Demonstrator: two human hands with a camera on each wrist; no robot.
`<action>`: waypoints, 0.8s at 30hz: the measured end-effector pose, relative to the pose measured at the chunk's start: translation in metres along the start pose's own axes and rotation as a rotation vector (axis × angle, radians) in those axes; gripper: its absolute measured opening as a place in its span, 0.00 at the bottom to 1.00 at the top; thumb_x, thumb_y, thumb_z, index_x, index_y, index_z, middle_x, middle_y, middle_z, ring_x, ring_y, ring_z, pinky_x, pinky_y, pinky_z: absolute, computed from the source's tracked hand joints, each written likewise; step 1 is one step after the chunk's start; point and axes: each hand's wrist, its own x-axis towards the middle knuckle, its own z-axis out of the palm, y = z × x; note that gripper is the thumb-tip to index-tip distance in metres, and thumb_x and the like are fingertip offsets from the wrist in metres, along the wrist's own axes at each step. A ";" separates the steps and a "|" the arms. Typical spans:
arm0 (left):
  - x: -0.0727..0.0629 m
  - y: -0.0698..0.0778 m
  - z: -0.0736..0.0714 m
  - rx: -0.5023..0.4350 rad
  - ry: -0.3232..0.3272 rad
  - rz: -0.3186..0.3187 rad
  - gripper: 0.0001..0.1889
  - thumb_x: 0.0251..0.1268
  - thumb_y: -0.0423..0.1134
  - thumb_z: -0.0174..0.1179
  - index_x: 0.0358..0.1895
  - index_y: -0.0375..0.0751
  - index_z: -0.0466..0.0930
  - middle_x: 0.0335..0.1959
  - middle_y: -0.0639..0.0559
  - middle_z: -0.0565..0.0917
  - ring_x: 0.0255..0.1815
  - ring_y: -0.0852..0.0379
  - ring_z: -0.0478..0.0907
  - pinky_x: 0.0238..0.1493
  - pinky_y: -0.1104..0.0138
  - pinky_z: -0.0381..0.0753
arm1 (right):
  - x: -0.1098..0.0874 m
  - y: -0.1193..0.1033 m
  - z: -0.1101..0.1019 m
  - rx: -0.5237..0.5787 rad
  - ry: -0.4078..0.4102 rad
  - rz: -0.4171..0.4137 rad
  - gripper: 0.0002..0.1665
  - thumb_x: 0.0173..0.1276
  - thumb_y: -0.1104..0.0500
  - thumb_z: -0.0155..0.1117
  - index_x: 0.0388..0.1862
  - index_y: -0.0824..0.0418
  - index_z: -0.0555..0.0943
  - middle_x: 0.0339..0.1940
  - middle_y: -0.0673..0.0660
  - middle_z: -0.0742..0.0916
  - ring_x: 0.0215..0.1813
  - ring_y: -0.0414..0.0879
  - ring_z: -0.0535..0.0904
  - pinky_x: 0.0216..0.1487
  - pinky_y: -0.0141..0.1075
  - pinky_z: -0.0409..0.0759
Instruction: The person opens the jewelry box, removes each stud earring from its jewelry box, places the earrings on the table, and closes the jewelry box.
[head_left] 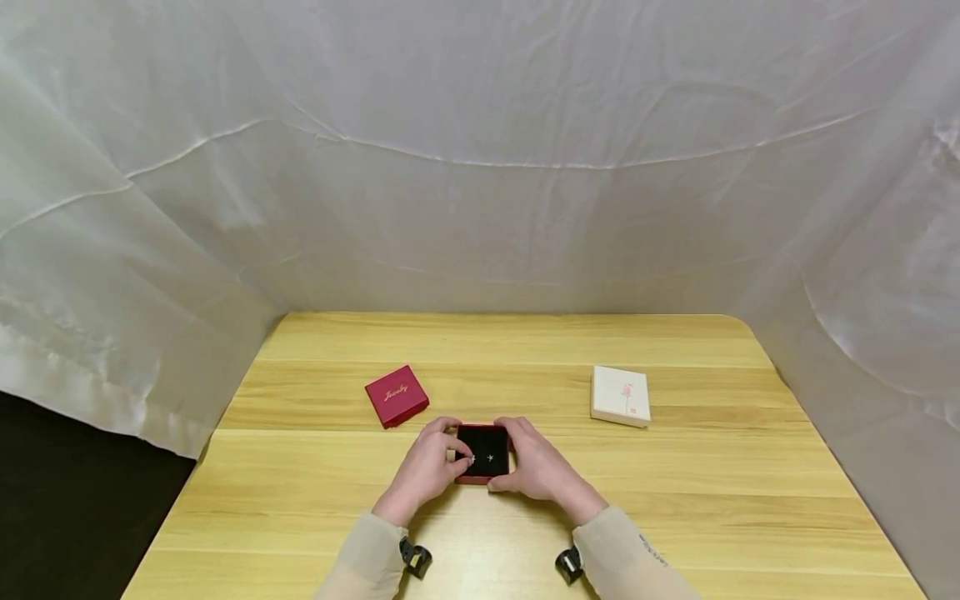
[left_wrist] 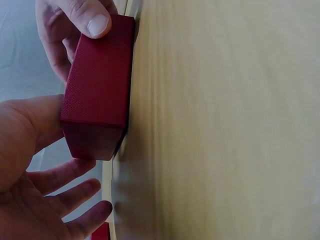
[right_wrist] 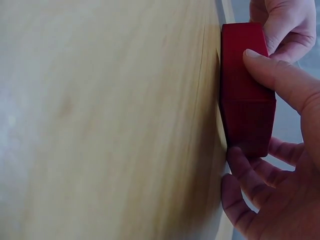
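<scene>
A small red jewelry box [head_left: 474, 480] stands uncovered on the table, with a black pad [head_left: 483, 437] inside. A silvery star-shaped earring [head_left: 491, 457] sits on the pad. To its left is a second star-shaped earring [head_left: 473, 460], which the thumb and index finger of my left hand [head_left: 429, 468] pinch at the pad. Its other fingers are by the box's left side in the left wrist view. My right hand [head_left: 542, 467] grips the right side of the box, its thumb on the front wall [right_wrist: 240, 75] and fingers around the far side. The left fingertips partly cover the pinched earring.
A closed crimson box [head_left: 397, 396] with gold lettering lies behind and left of the hands. To the right, farther back, is a white box [head_left: 620, 396] with a pink flower print. Pale curtains [head_left: 480, 233] hang around the wooden table [head_left: 712, 500].
</scene>
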 end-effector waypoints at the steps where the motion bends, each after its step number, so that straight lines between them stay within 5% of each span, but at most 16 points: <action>1: 0.000 0.000 0.000 0.001 0.000 -0.001 0.02 0.57 0.34 0.71 0.29 0.45 0.90 0.57 0.41 0.76 0.59 0.42 0.71 0.60 0.50 0.73 | 0.000 0.000 0.000 -0.001 -0.001 0.001 0.54 0.48 0.50 0.83 0.70 0.62 0.66 0.61 0.59 0.75 0.53 0.49 0.75 0.57 0.47 0.75; 24: -0.004 0.005 -0.011 -0.010 0.037 0.017 0.06 0.56 0.33 0.70 0.25 0.48 0.85 0.57 0.39 0.76 0.59 0.41 0.72 0.57 0.48 0.75 | 0.001 0.002 -0.001 0.003 0.001 -0.022 0.53 0.47 0.51 0.84 0.69 0.63 0.67 0.54 0.56 0.76 0.47 0.47 0.73 0.51 0.45 0.76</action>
